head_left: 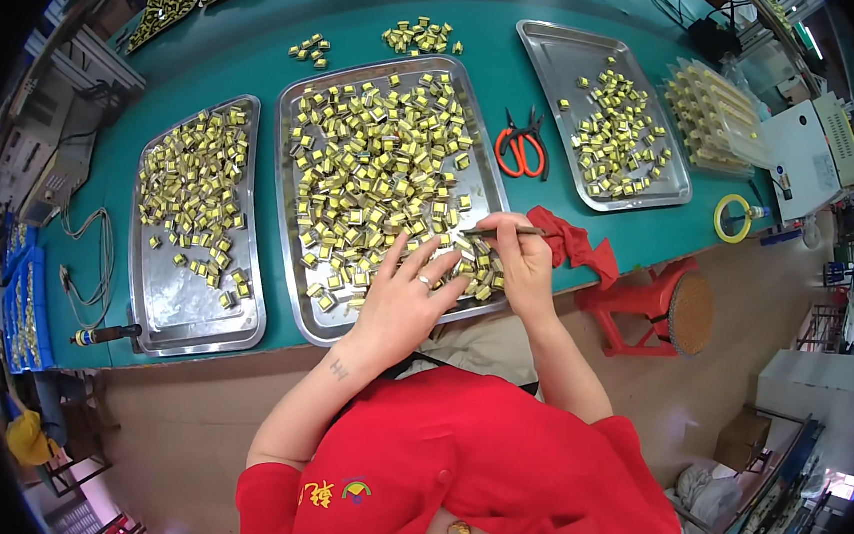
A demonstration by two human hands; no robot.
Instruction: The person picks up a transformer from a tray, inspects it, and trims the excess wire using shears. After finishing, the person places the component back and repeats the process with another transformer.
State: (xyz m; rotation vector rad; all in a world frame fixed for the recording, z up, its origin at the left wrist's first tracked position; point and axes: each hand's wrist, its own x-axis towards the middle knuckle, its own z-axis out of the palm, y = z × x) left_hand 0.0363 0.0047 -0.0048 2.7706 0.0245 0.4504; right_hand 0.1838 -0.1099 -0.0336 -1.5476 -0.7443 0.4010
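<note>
Green-topped workbench [508, 2] across the scene, brown floor [187, 449] below it, and here's the person in a red shirt [493, 453], bent right over the edge! Both hands are in at the near end of the middle metal tray [474, 177], which is heaped with small yellow-topped blocks [376, 153]. Left hand [399, 305], ring on a finger, spreads its fingers over the blocks, touching them; whether it pinches one, you cannot tell. Right hand [524, 265] has a firm grasp on a slim dark tool [503, 231], its tip down among the blocks by the left hand's fingers. Just beside that right hand, a crumpled red cloth [571, 246] lies at the bench edge, near a red stool [635, 305]. Over on the left, another tray [179, 298] carries more blocks, bare at its near end. Further up, orange-handled cutters [522, 152] lie between the middle tray and a right-hand tray [553, 64], also part-filled. Beyond, loose clusters [420, 38] sit behind the middle tray, and two loaded trays occupy the far left corner!
</note>
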